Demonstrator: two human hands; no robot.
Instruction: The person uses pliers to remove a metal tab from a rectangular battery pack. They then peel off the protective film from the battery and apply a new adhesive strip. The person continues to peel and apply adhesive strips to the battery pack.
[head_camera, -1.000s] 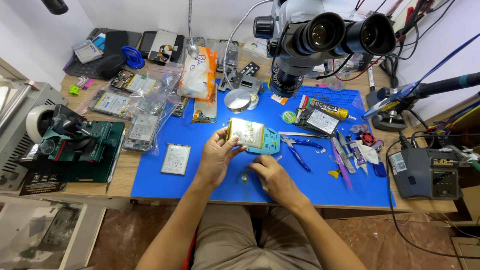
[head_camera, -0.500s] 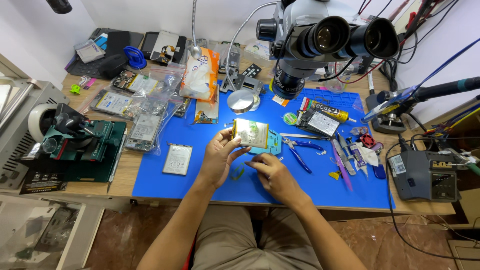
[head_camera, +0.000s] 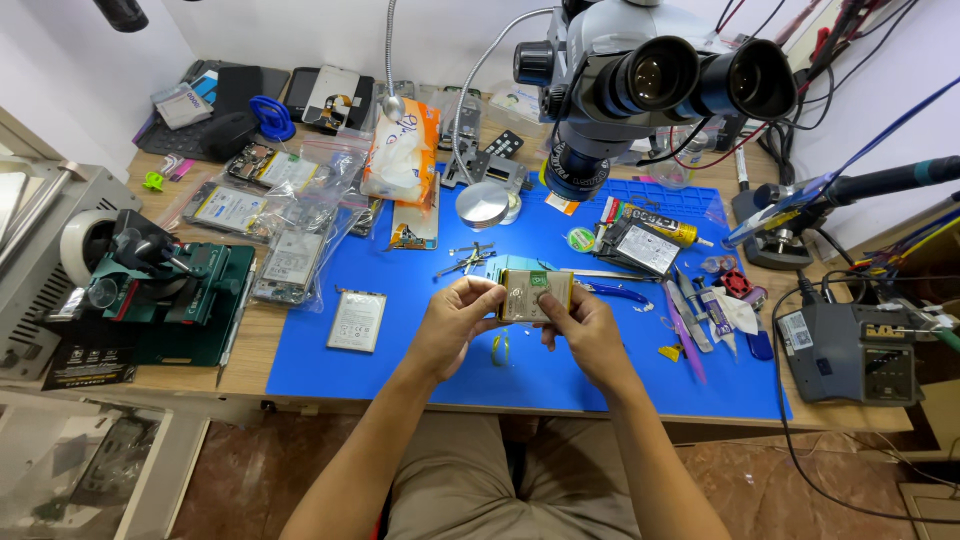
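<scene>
Both hands now hold the flat gold battery (head_camera: 535, 296) up off the blue mat (head_camera: 400, 375). Before, only the left hand (head_camera: 455, 318) held it. Now the right hand (head_camera: 585, 325) pinches its other end too. Behind it stands the big microscope (head_camera: 650, 85).

We list a wooden workbench (head_camera: 300, 375) carrying a blue work mat (head_camera: 420, 370) (a phone battery (head_camera: 356, 321) on it), a soldering station (head_camera: 850, 352).

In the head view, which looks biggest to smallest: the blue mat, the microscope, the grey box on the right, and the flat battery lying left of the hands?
1. blue mat
2. microscope, though nearness to the camera enlarges it
3. grey box
4. flat battery
</scene>
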